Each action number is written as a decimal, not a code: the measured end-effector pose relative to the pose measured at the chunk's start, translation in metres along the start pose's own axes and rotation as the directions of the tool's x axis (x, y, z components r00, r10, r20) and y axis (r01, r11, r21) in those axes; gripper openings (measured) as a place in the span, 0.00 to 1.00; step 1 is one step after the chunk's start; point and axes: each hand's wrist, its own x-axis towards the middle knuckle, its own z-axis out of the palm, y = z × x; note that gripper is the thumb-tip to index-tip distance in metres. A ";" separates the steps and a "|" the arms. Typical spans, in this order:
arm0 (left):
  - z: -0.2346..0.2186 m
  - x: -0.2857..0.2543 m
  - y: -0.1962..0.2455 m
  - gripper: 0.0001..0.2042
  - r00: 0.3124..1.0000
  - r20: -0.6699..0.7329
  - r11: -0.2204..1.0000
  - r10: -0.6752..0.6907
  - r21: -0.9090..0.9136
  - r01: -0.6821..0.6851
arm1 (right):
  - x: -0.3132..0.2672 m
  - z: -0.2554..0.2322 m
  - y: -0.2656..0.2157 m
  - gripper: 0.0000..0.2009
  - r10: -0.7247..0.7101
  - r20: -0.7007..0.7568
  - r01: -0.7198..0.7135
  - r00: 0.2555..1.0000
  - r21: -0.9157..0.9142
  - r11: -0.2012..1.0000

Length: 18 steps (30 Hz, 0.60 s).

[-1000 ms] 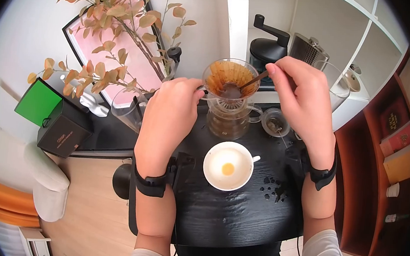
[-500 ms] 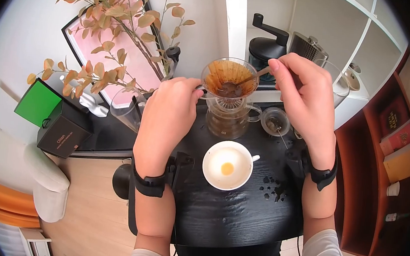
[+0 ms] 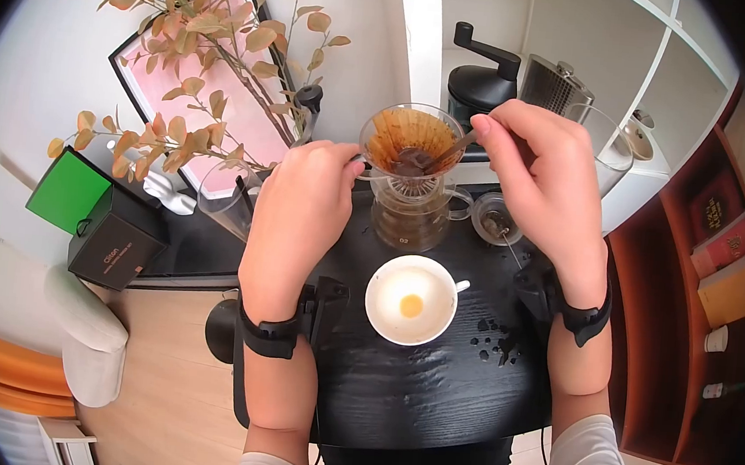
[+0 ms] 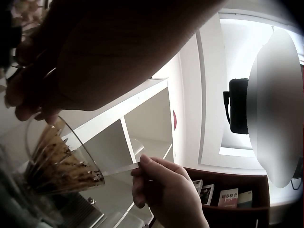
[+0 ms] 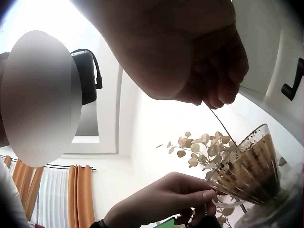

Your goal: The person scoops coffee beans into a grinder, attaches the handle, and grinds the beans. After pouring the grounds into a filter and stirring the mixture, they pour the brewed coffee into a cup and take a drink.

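Observation:
My left hand grips the handle of a clear coffee dripper, its thumb and fingers at the loop in the right wrist view. Inside the dripper sits a stained paper filter with wet dark coffee grounds. The dripper rests on a glass server with brown liquid in it. Between thumb and fingertips my right hand pinches the thin handle of a spoon, slanted down into the filter; its lower end is hidden in the grounds.
Nearer me stands a white cup with a little yellowish liquid. A small strainer sits right of the server. Water drops lie on the black table. A hand grinder and hip flask stand behind; a glass vase is left.
The spoon has shifted about within the grounds, with small movements of my right hand. My left hand keeps its hold on the dripper. The whole view has drifted slightly.

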 end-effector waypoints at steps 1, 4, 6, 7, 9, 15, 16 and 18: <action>0.001 0.000 -0.002 0.09 0.999 -0.030 0.999 0.043 0.023 -0.043 | 0.000 0.000 0.000 0.11 0.020 -0.015 -0.020 1.000 0.026 0.999; 0.002 0.001 -0.002 0.10 0.995 -0.056 0.996 0.081 0.039 -0.079 | 0.000 0.001 0.002 0.11 0.033 -0.049 -0.031 0.998 0.035 0.999; 0.002 0.001 -0.002 0.10 0.996 -0.056 0.997 0.075 0.031 -0.074 | 0.000 0.003 0.004 0.11 0.023 -0.070 -0.021 0.997 0.019 1.000; 0.002 0.001 -0.003 0.10 0.997 -0.050 0.997 0.067 0.031 -0.065 | 0.000 0.005 0.006 0.11 -0.014 -0.074 0.012 0.997 -0.026 1.000; 0.002 0.002 -0.003 0.10 0.997 -0.044 0.998 0.058 0.031 -0.056 | 0.001 0.006 0.006 0.11 -0.050 -0.077 0.044 0.996 -0.071 0.996; 0.001 0.001 -0.001 0.10 0.997 -0.044 0.998 0.059 0.031 -0.058 | -0.001 0.003 0.003 0.12 0.014 0.019 -0.013 1.000 -0.066 0.998; 0.001 0.001 0.000 0.10 0.997 -0.040 0.998 0.059 0.034 -0.057 | 0.000 0.002 0.002 0.12 0.022 0.014 -0.022 1.000 -0.033 0.999; 0.000 0.002 0.000 0.10 0.998 -0.037 0.998 0.058 0.038 -0.057 | 0.000 0.002 0.001 0.12 0.030 0.009 -0.030 0.999 0.001 1.000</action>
